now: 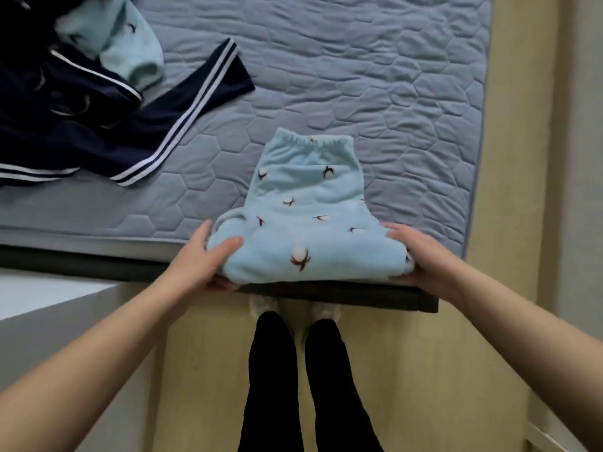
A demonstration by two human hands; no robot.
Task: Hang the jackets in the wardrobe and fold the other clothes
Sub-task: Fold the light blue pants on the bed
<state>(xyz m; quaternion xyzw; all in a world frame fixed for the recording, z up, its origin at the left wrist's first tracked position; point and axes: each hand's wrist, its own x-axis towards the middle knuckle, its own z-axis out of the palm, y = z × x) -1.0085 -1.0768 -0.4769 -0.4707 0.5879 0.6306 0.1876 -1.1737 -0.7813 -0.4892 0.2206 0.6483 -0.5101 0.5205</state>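
Quilted grey-blue mattress (359,76) filled the upper frame, its near edge on a dark bed frame (326,291). Navy clothing with white stripes (81,132) lay rumpled across the mattress at upper left. Person's legs in black trousers (270,370) stood at lower centre on a yellowish floor (456,321). Folded pale blue fleece bottoms (306,223), elastic waistband farthest from the person, sat at centre frame on the mattress's near edge. A second pale blue fleece piece (130,50) lay on the navy clothing, upper left. Left hand (202,259) gripped the bundle's left end, thumb on top, fingers beneath. Right hand (424,259) clasped the right end likewise. Pale shoes (264,305) showed just below the bed frame.
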